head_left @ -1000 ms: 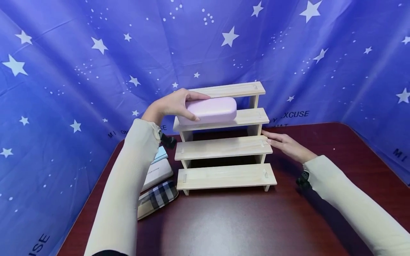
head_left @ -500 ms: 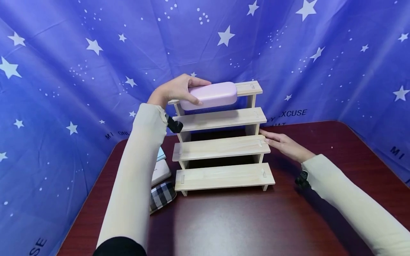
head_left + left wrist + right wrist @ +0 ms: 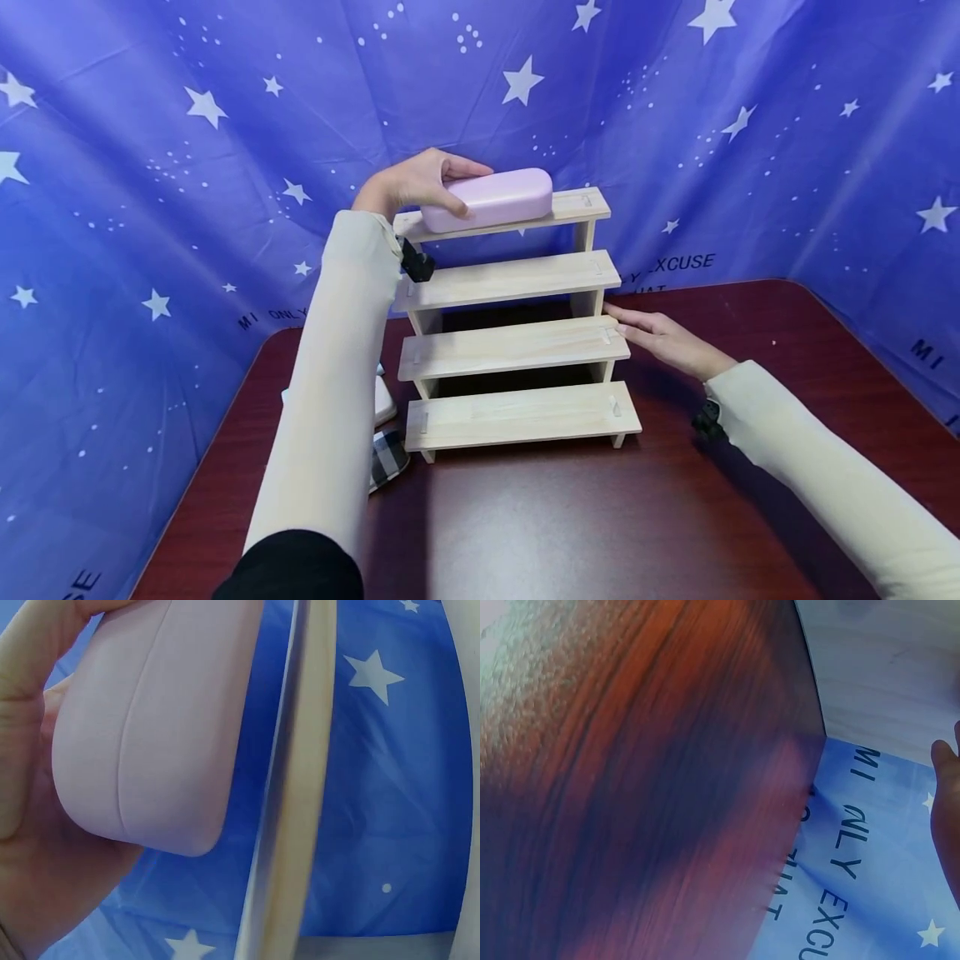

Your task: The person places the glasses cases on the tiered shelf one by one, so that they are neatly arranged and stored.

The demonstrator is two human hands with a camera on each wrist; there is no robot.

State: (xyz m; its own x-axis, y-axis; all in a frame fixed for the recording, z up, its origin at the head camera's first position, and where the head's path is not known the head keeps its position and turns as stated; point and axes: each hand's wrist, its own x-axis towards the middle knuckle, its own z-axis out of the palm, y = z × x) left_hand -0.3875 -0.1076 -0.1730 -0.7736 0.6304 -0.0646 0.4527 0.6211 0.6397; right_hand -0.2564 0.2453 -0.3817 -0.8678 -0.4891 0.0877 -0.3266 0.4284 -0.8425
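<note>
My left hand (image 3: 422, 182) grips the left end of a pale pink glasses case (image 3: 501, 198), thumb on the front side and fingers behind. A seam runs along the case in the left wrist view. The case is over the top step of a four-tier, light wooden display stand (image 3: 517, 346); in the left wrist view a strip of blue cloth shows between the case (image 3: 165, 727) and the board's edge (image 3: 300, 765). My right hand (image 3: 667, 340) lies with straight fingers against the stand's right side, near the second tier from the bottom.
Left of the stand, partly behind my left sleeve, lie a white case (image 3: 384, 402) and a black-and-white checked case (image 3: 388, 458). The stand is on a dark red wooden table (image 3: 570, 517). A blue star-print curtain (image 3: 637, 125) hangs close behind.
My left hand has raised the pink glasses case from in front of the third tier up to the top step. My right hand has stayed at the stand's side.
</note>
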